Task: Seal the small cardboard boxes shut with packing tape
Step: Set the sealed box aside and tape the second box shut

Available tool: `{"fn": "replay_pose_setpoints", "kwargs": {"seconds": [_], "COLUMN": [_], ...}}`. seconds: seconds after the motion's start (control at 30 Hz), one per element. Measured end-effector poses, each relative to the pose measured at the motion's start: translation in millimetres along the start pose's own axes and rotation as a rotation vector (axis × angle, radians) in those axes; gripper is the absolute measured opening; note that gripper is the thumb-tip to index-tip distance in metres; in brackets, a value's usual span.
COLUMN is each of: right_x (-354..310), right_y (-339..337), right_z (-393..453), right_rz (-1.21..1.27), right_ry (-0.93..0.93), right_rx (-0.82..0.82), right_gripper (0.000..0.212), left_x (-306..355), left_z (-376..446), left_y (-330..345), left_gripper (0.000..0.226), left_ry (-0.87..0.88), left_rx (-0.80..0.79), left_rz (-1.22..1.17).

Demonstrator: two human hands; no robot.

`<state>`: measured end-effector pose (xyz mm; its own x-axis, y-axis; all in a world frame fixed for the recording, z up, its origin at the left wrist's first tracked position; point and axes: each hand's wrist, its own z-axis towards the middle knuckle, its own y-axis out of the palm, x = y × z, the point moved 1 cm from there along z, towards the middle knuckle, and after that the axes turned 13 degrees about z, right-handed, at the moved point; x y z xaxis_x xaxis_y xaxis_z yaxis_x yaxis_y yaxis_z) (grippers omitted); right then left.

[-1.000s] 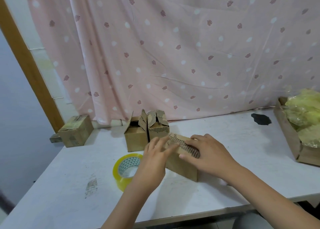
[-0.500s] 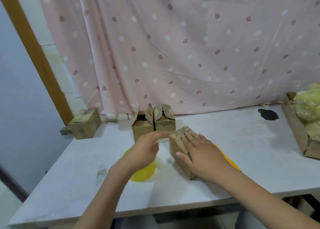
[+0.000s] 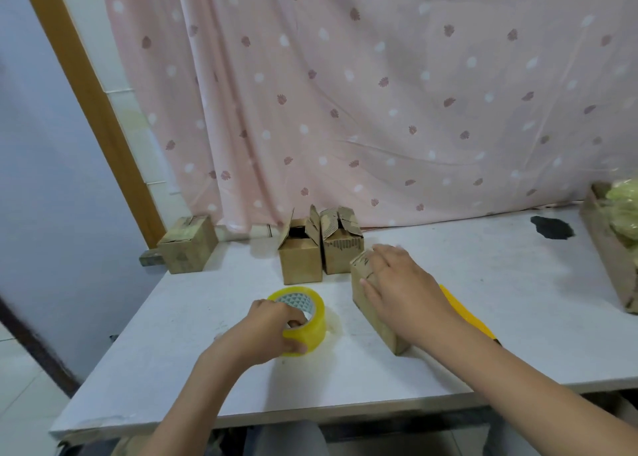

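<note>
Currently, four small boxes stand on the table (image 3: 448, 317): the right hand (image 3: 404, 293) presses flat-fingered on one box (image 3: 371, 309), two open-flapped boxes (image 3: 319, 248) stand behind, one closed box (image 3: 188, 245) sits far left, while the left hand (image 3: 267, 331) grips the single tape roll (image 3: 303, 319).

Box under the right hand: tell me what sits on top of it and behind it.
The right hand lies flat on the box, covering its flaps. Behind it stand two boxes with raised flaps. A yellow object pokes out beyond the wrist, mostly hidden.
</note>
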<state>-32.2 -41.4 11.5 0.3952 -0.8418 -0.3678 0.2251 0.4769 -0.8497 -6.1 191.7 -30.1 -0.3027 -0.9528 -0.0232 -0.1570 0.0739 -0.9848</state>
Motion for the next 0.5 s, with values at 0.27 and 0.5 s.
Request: {"fn": "replay_pose_setpoints", "kwargs": {"seconds": [0.27,0.5], "right_x": [-31.5,-27.4], "right_y": [42.2,63.1], "right_z": [-10.9,2.1], "right_rz": [0.365,0.578], "right_ry": [0.108,0.323], "right_rx": [-0.176,-0.065], "right_gripper": [0.057,0.041], "left_x": [-12.9,-13.5], "left_z": [-8.6,-16.9], "left_y": [-15.3,-19.4], "left_gripper": [0.018,0.015], "left_ry": [0.073,0.140], "left_rx": [0.222,0.258], "left_rz": [-0.107,-0.157]}}
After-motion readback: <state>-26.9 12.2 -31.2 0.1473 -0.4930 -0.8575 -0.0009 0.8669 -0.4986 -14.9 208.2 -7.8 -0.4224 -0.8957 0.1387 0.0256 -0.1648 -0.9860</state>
